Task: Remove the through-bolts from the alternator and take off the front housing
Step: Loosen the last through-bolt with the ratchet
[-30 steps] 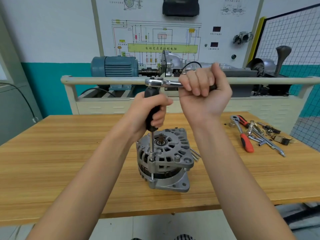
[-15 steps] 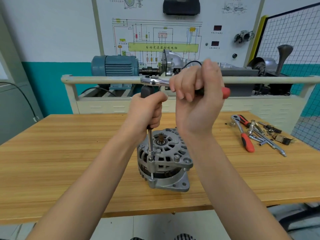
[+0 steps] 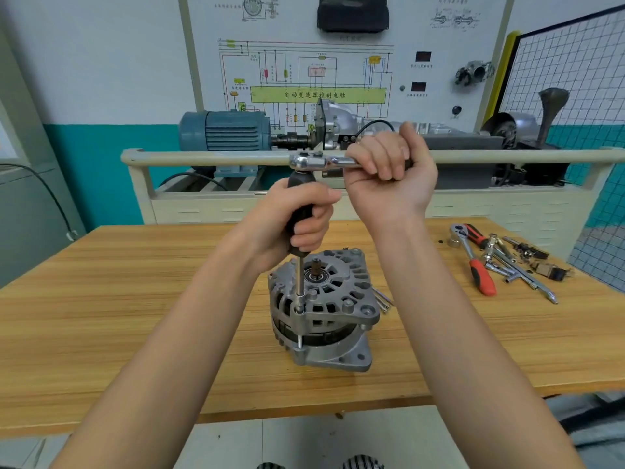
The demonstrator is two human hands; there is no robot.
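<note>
A grey cast-metal alternator (image 3: 323, 313) stands shaft-up on the light wooden bench (image 3: 101, 316), near the middle of its front edge, directly below both hands. The left hand (image 3: 291, 220) is wrapped around the black handle of an upright extension driver (image 3: 299, 211), whose thin steel shank drops straight down from the fist to a socket seated on a through-bolt (image 3: 299, 328) at the alternator's left side; part of that bolt's shank shows between the front housing (image 3: 324, 289) and the rear housing. The right hand (image 3: 389, 177) sits higher and just to the right of the left, fingers curled tightly over the handle of a chrome ratchet wrench (image 3: 321, 162), which lies level with its head fitted on top of the black handle. Neither hand touches the alternator itself.

Just beside the alternator's right side, thin loose bolts (image 3: 382, 301) lie on the bench. Toward the far right corner rest a second ratchet with a red-and-black grip (image 3: 475, 262), chrome extension bars (image 3: 514, 269) and small dark parts (image 3: 537, 258), well apart from the hands.
</note>
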